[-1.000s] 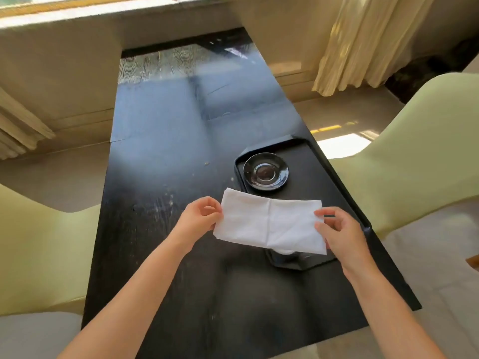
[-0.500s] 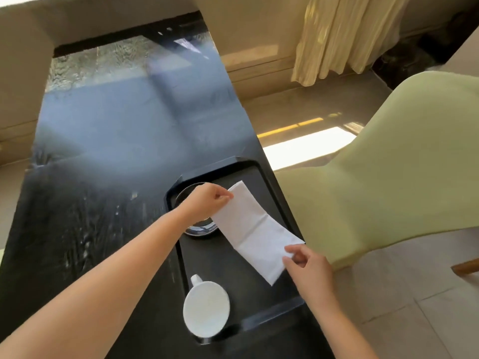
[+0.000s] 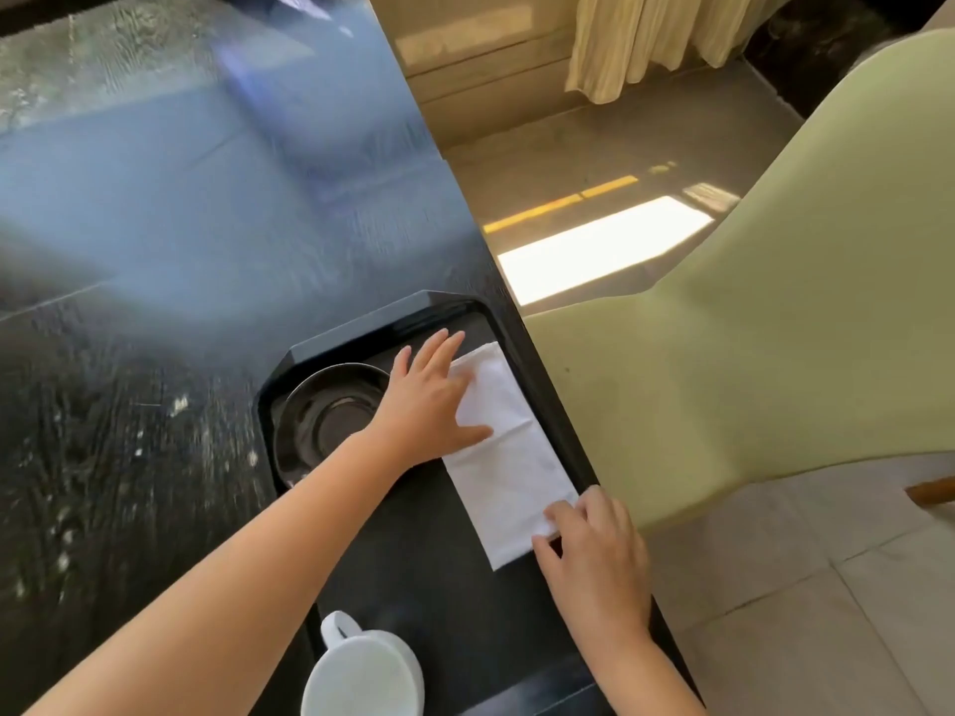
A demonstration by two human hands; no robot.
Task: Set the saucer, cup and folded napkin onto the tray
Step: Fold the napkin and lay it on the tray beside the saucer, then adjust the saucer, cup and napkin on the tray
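The folded napkin (image 3: 504, 457) is a plain white rectangle, long and narrow, with faint crease lines across its middle, and it lies flat along the right side of the tray (image 3: 362, 333), its long edge running just beside the tray's right rim. The left hand (image 3: 431, 400) rests palm down on the napkin's far end, fingers spread and extended, the thumb stretched across the cloth toward the middle crease. The right hand (image 3: 594, 555) is at the near end, fingers curled with the tips pressing the napkin's near right corner down against the tray; whether any cloth is pinched under them cannot be told. To the left of the napkin, in the tray's far left corner, sits the saucer (image 3: 325, 416), dark and glossy with a round well at its centre, partly hidden by the left forearm. At the tray's near end stands the cup (image 3: 362, 674), white with a loop handle pointing away from the person, cut off by the bottom edge of the view. The tray is black with a raised rim and clipped corners, set at the right edge of a dark, worn wooden desk (image 3: 155, 250). Beyond the desk's edge stands a pale green chair (image 3: 775, 328) on a tiled floor (image 3: 852, 612), with a cream curtain (image 3: 661, 38) hanging farther back.
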